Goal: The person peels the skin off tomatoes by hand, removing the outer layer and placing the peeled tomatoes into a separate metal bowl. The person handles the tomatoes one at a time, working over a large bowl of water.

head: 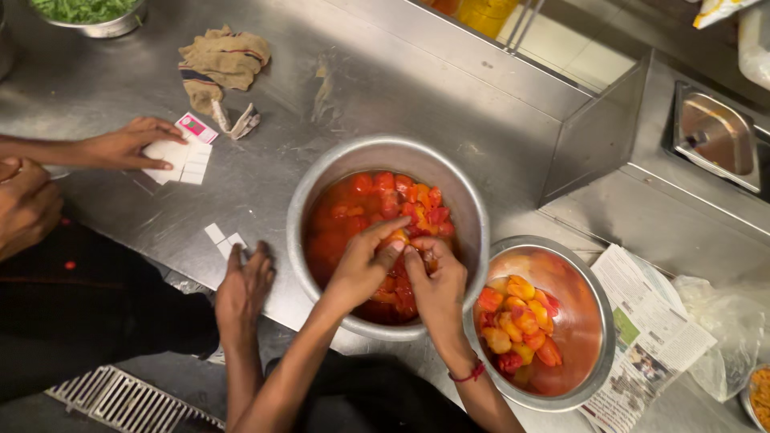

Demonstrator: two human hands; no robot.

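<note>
Steel tabletop (265, 172) carrying two round metal vessels. The larger, a deep pot (321, 180), holds whole red tomatoes (365, 200) lying in reddish liquid and is well filled. Touching its lower right rim, a shallower bowl (597, 321) holds a smaller heap of peeled, yellow-orange tomatoes (517, 325), covering only the left part of its bottom. Judged by the two heaps, peeling is under way with the greater share left in the pot. Over the pot's near side, the left hand (361, 269) and right hand (433, 281) meet on one tomato (399, 237), each grip closed round it with fingertips. Other people's hands (245, 293) rest beside paper slips (180, 160) at left.
</note>
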